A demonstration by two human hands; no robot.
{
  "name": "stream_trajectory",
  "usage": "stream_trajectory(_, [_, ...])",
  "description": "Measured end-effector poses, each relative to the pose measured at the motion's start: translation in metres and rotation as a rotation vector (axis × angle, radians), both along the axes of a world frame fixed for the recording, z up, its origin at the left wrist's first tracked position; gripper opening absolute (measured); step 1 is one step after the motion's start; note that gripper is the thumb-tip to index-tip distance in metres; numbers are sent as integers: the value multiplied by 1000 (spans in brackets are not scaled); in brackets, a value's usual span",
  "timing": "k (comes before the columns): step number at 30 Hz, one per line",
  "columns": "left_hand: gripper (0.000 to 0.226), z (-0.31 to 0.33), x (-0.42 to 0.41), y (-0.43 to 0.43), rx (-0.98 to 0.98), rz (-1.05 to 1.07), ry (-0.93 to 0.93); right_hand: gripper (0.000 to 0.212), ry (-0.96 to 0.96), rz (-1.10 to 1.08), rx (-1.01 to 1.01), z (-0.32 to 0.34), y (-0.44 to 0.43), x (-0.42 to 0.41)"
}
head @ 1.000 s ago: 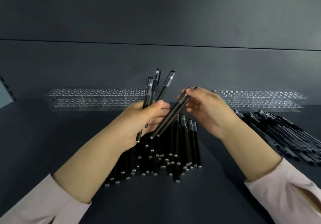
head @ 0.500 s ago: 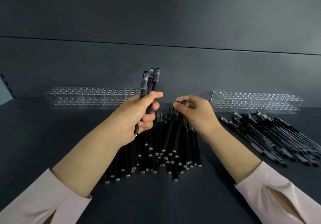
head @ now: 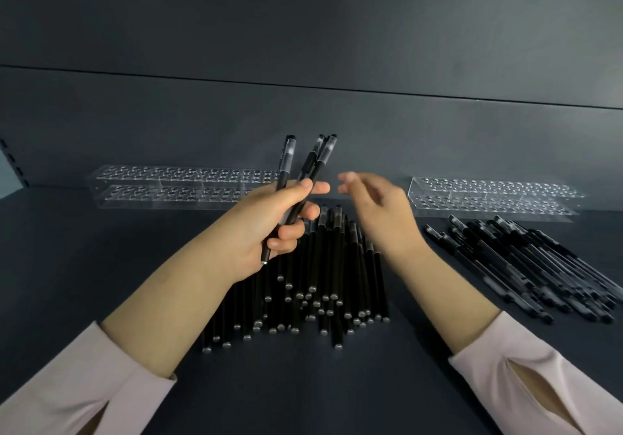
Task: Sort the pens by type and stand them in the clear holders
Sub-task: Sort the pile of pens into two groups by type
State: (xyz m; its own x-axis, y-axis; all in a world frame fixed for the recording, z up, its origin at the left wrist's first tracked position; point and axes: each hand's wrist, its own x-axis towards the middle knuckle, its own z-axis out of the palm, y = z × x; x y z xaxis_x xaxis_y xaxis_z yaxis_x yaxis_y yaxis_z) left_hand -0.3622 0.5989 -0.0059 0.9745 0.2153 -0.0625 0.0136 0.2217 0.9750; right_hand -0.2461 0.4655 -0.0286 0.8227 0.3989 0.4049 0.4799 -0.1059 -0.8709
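Observation:
My left hand (head: 269,222) grips a small bundle of black pens (head: 312,161) with frosted caps, held upright above the table. Below it lies a large pile of black pens (head: 323,283), silver ends toward me. My right hand (head: 377,212) hovers over the pile's far end with relaxed fingers and holds nothing. A second pile of black pens with clear grips (head: 526,266) lies at the right. Two clear holders full of holes stand at the back: the left holder (head: 175,186) and the right holder (head: 492,196). No pens stand in either.
The dark table (head: 84,266) runs up to a dark back wall (head: 303,46). A slotted rail (head: 13,164) shows at the far left edge. Pale sleeves cover both forearms near the bottom corners.
My right hand let go of the pens it pinched and lifted off the pile, fingers spread. The left hand stays up with its bundle, the pens now fanned slightly.

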Motion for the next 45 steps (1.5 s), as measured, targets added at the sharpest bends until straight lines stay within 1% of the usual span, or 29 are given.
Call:
stream_trajectory(3, [26,0,-1,-2,61,-35,50,22,208,185,139,11,-8,-4])
stream_trajectory(7, [22,0,-3,-7,165,-72,93,8,402,326,260,13,-8,-9])
stream_trajectory(9, [21,2,-4,-8,207,-70,97,4,521,380,345,15,-8,-9])
stream_trajectory(11, [22,2,-4,-9,260,-41,109,6,647,392,461,19,-9,-8])
stream_trajectory(13, [22,0,-3,-8,276,11,113,3,710,324,597,22,-11,-3])
stream_trajectory(14, [23,-1,-2,-7,269,41,105,6,690,271,637,23,-12,1])
stream_trajectory(15, [23,-2,-2,-5,263,72,94,10,629,210,628,23,-15,4])
stream_trajectory(16, [23,-3,-1,-4,260,97,83,15,547,152,569,24,-17,8])
stream_trajectory(18, [23,-4,-1,-1,247,115,69,23,412,83,408,22,-20,13])
stream_trajectory(20, [23,-3,0,0,220,109,71,27,372,92,268,20,-21,16])
stream_trajectory(23, [23,-3,1,-1,185,94,88,34,262,107,-24,13,-18,15])
stream_trajectory(24, [23,-3,1,-2,176,89,92,35,243,123,-74,10,-16,13])
stream_trajectory(27, [23,0,1,-3,135,82,102,32,236,163,-135,5,-12,7])
stream_trajectory(30, [27,4,1,-5,77,111,153,38,256,168,-190,1,-14,6])
stream_trajectory(32, [23,5,1,-8,35,109,170,42,256,161,-229,0,-16,6])
stream_trajectory(33, [20,5,0,-9,27,102,165,40,247,154,-246,0,-16,5])
stream_trajectory(35, [17,5,-2,-12,29,88,135,28,222,129,-250,1,-16,5])
stream_trajectory(37, [16,5,-4,-14,33,74,113,14,237,85,-184,4,-14,5])
stream_trajectory(38, [16,5,-4,-15,46,64,110,15,279,90,-121,6,-14,4])
stream_trajectory(40, [17,5,-5,-17,75,40,107,17,423,172,47,12,-14,3])
stream_trajectory(42, [17,5,-6,-19,90,15,106,10,533,291,186,16,-14,-1])
stream_trajectory(45, [21,7,-6,-22,127,6,102,5,594,400,265,16,-13,-5])
